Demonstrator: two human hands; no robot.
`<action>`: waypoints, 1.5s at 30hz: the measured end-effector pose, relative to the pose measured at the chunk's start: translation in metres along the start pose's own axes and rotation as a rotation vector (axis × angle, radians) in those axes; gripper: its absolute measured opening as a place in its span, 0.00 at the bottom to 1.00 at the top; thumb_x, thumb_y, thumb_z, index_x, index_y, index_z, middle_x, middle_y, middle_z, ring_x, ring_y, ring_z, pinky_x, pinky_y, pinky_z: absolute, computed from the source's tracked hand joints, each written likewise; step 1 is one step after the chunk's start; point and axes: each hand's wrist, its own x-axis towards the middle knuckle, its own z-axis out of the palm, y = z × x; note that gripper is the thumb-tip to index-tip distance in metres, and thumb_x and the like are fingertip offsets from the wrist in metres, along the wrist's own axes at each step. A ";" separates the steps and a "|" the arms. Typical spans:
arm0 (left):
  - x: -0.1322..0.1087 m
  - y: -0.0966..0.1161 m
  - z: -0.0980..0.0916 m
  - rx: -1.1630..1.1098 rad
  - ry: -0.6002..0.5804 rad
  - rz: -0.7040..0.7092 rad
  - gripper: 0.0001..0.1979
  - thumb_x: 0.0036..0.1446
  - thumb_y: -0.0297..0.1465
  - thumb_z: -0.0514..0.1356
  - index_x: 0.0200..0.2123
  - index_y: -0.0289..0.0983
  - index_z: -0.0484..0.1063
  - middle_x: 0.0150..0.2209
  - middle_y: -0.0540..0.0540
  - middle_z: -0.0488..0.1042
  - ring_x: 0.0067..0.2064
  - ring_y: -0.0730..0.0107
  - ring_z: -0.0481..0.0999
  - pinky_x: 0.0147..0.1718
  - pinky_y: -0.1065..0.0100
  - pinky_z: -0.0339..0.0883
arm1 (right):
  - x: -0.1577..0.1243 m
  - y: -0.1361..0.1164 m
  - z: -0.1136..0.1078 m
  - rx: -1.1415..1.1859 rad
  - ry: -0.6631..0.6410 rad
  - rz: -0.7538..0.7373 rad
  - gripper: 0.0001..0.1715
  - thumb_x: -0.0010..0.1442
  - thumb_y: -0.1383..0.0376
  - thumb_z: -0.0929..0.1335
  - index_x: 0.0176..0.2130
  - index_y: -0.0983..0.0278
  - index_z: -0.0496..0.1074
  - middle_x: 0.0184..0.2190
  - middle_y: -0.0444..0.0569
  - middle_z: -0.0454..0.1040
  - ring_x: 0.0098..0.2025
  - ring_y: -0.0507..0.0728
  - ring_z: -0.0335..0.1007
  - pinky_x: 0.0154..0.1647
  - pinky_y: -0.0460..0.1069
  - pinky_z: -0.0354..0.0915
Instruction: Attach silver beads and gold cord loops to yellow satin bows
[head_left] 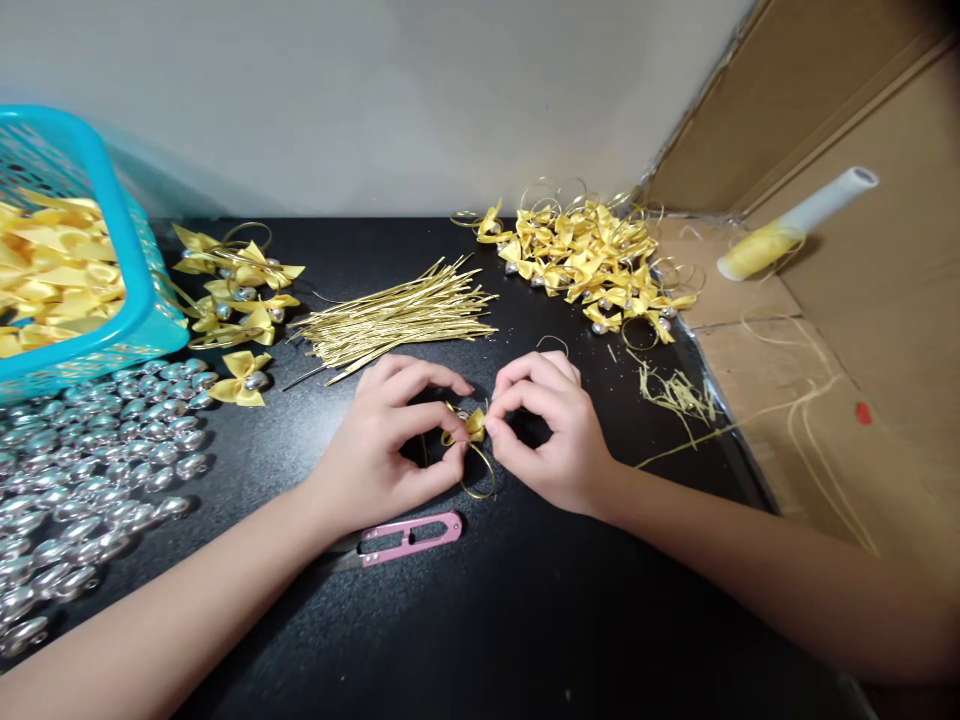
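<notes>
A small yellow ribbon bow point(474, 425) with a thin gold cord loop sits between my two hands above the black tabletop. My left hand point(397, 430) pinches this bow between thumb and fingers, partly covering it. At its right edge, the fingertips of my right hand point(551, 425) are pressed together; a fine strand seems to be there, too small to make out. Below my left hand lies a pair of pink thread snips point(411, 538), the blades partly under my wrist. Just beyond my hands is a bundle of gold twist ties point(397, 315).
A blue basket point(139, 270) of yellow bows stands at left, with many silver beads point(97, 480) before it. Finished-looking bows with beads lie in a left group point(240, 290) and a right pile point(592, 250). Thread scraps point(675, 390) and a thread-wound tube point(795, 225) are at right, by cardboard.
</notes>
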 end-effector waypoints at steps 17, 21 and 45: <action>-0.001 0.003 -0.001 -0.032 -0.018 0.013 0.02 0.51 0.27 0.62 0.30 0.39 0.74 0.43 0.44 0.75 0.43 0.58 0.69 0.45 0.54 0.60 | 0.000 0.001 0.000 0.019 0.004 -0.010 0.06 0.53 0.71 0.69 0.26 0.62 0.70 0.32 0.44 0.72 0.39 0.55 0.66 0.44 0.54 0.56; -0.001 0.003 -0.001 -0.033 -0.017 0.019 0.04 0.53 0.26 0.61 0.28 0.39 0.75 0.42 0.45 0.75 0.43 0.59 0.69 0.46 0.54 0.60 | 0.000 0.001 0.001 0.016 -0.003 -0.004 0.06 0.53 0.70 0.68 0.26 0.62 0.70 0.32 0.44 0.72 0.39 0.55 0.66 0.44 0.54 0.56; 0.000 0.004 -0.002 -0.035 -0.042 -0.041 0.02 0.49 0.26 0.58 0.28 0.38 0.71 0.43 0.44 0.74 0.44 0.59 0.68 0.46 0.54 0.59 | 0.000 0.003 0.000 0.072 -0.082 -0.012 0.05 0.59 0.70 0.66 0.31 0.62 0.68 0.36 0.46 0.72 0.43 0.56 0.65 0.47 0.55 0.57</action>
